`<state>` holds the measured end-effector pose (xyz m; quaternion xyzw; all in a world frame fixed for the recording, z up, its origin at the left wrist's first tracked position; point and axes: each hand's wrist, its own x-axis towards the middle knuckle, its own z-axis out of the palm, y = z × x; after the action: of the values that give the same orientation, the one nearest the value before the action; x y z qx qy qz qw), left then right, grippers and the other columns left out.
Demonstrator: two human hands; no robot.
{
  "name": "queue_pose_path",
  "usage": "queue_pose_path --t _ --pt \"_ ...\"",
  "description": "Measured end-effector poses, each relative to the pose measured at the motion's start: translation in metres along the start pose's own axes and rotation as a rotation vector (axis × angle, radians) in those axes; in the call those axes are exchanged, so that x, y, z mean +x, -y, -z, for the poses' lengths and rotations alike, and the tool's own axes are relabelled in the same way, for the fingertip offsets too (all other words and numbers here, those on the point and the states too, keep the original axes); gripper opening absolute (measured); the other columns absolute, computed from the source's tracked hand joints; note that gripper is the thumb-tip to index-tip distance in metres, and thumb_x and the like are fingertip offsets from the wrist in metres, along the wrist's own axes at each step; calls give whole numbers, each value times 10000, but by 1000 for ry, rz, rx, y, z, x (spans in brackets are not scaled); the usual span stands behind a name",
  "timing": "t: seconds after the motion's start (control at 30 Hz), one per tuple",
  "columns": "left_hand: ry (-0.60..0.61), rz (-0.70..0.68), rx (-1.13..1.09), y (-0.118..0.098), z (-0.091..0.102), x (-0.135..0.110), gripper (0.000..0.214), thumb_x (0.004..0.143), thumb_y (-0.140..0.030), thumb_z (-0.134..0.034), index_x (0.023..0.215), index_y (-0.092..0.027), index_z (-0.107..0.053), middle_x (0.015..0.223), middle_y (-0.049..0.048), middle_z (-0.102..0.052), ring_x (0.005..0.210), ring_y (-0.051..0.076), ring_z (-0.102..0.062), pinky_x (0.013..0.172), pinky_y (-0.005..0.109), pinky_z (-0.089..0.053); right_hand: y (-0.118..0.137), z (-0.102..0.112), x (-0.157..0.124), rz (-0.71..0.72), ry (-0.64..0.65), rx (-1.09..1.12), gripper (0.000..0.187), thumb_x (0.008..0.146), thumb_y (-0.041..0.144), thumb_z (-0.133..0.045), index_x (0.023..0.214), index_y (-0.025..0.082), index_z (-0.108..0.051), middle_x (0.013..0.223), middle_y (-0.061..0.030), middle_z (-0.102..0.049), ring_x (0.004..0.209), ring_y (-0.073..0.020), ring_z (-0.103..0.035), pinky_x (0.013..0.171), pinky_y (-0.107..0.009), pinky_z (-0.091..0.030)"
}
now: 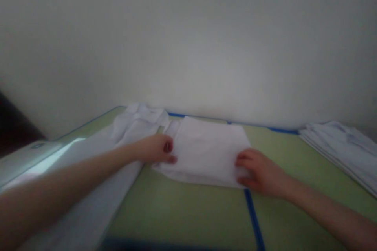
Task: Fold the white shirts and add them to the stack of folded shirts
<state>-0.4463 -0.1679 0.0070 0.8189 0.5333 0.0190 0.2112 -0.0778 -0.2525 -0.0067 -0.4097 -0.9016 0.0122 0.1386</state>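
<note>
A white cloth item, perhaps a garment, lies folded into a rough rectangle (209, 149) on the green tabletop. At its left edge is my left hand (159, 148), the fingers curled and the thumb apart from them. Across from it, my right hand (259, 170) rests its bent fingertips on the right edge, thumb spread toward the lower corner. No cloth shows gripped between the fingers of either hand. The picture is blurred, so fine contact is hard to make out.
Another white garment (129, 131) stretches along the table's left side, partly under my left forearm. A stack of folded white cloths (343, 147) lies at the far right. Blue strips mark the green table (188, 213). A pale wall (188, 39) rises behind it.
</note>
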Motion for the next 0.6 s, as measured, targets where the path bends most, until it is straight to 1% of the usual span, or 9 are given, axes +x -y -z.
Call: queue_pose_path --t 0.07,0.13,0.23,0.3,0.37,0.43,0.5,0.53,0.6 --pt "-2 27 -81 -1 -6 -5 423 584 -495 -677 873 -196 -594 727 11 -633 589 141 -574 510 214 -378 1 -5 -9 91 10 -68 331 760 377 -639 1028 183 -631 1029 -113 -589 974 -237 -525 856 -403 -411" --pt "16 63 -148 -2 -5 -7 448 612 -476 -657 953 -201 -562 721 0 -613 548 138 -574 488 220 -395 5 -8 -13 165 25 -151 304 790 381 -610 1012 174 -630 985 -109 -596 943 -233 -525 837 -402 -404" --pt "25 99 -186 -3 0 -12 423 629 -474 -640 931 -197 -534 702 -4 -587 520 137 -572 461 223 -402 6 -13 -15 275 22 -306 184 864 273 -519 967 170 -632 854 -80 -611 824 -203 -535 772 -380 -403" --pt "30 113 -196 -2 1 -18 411 631 -480 -639 908 -199 -525 704 -7 -585 516 138 -580 455 220 -400 3 -17 -17 354 3 -390 185 885 201 -474 982 165 -627 806 -69 -613 758 -186 -531 731 -365 -400" --pt "54 128 -201 -1 0 -27 405 646 -488 -626 920 -210 -521 706 -14 -593 508 139 -590 456 222 -398 -1 -20 -21 410 -11 -432 203 888 176 -466 1025 158 -614 824 -70 -621 750 -183 -531 719 -358 -400" --pt "93 149 -172 1 -4 -35 383 661 -478 -608 933 -221 -528 680 -23 -600 497 144 -588 460 231 -394 -4 -21 -26 429 -3 -439 215 880 178 -481 1057 156 -602 869 -74 -627 772 -186 -537 721 -353 -406" --pt "112 127 -86 1 -5 -39 334 651 -445 -618 893 -223 -561 646 -23 -602 519 151 -583 482 241 -392 -5 -20 -29 427 16 -423 219 872 188 -495 1065 164 -597 893 -72 -628 791 -186 -542 721 -344 -414" --pt "96 93 -23 0 -3 -39 305 646 -429 -623 868 -223 -580 635 -19 -602 535 154 -577 497 247 -391 -6 -20 -30 422 32 -414 221 872 196 -497 1069 170 -595 903 -70 -627 804 -186 -545 724 -341 -417" --pt "0 -28 102 -4 5 -31 284 657 -407 -623 876 -226 -615 680 -1 -619 601 162 -578 555 259 -408 -7 -17 -32 417 57 -409 221 883 206 -486 1076 179 -591 915 -65 -626 827 -186 -549 734 -336 -423"
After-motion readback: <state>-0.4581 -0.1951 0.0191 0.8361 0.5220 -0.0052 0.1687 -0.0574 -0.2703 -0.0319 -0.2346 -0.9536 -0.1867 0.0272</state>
